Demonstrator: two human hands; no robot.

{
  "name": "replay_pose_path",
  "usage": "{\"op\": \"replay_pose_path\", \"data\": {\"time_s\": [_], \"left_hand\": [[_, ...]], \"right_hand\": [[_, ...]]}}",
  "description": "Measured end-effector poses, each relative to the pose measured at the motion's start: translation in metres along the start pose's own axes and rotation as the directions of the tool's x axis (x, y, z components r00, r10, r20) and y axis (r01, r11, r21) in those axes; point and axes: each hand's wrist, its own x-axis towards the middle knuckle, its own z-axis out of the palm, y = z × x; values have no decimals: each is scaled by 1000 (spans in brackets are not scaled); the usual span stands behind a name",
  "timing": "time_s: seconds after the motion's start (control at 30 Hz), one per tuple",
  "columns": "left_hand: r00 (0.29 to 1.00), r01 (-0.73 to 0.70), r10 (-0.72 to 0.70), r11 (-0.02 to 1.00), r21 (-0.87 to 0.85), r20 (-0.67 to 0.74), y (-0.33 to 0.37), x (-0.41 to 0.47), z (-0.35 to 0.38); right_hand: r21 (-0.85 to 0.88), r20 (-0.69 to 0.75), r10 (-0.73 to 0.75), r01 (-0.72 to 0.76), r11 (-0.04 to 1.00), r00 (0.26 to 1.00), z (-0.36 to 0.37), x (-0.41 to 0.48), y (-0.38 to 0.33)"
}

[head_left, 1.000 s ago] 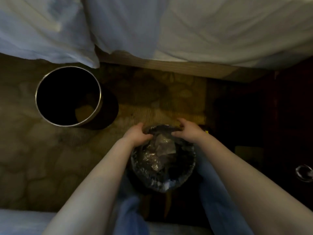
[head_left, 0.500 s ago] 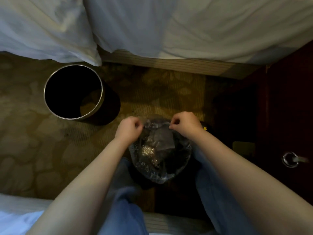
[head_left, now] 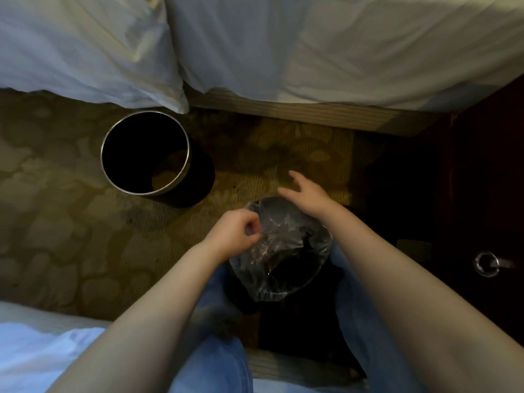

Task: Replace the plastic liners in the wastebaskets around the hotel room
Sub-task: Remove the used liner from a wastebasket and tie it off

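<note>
Between my knees, a crinkled clear plastic liner (head_left: 283,251) drapes the dark round wastebasket (head_left: 314,277); my left hand (head_left: 235,236) pinches its left edge, my right hand (head_left: 306,194) hovers open beyond. Patterned carpet (head_left: 71,236) lies between it and a second, metal-rimmed wastebasket (head_left: 147,192).

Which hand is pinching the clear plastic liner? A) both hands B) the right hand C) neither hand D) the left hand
D: the left hand pinches the edge of the liner, while the right hand is open with fingers spread.
</note>
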Motion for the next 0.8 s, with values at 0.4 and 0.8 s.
{"op": "replay_pose_path", "data": {"time_s": [0.4, 0.8], "left_hand": [[952, 297, -295, 955, 13, -84, -26, 13, 18], [944, 307, -322, 938, -160, -76, -42, 64, 26]], "right_hand": [[-700, -170, -298, 98, 707, 939, 5, -2, 36], [-285, -193, -318, 257, 923, 928, -9, -41, 10]]}}
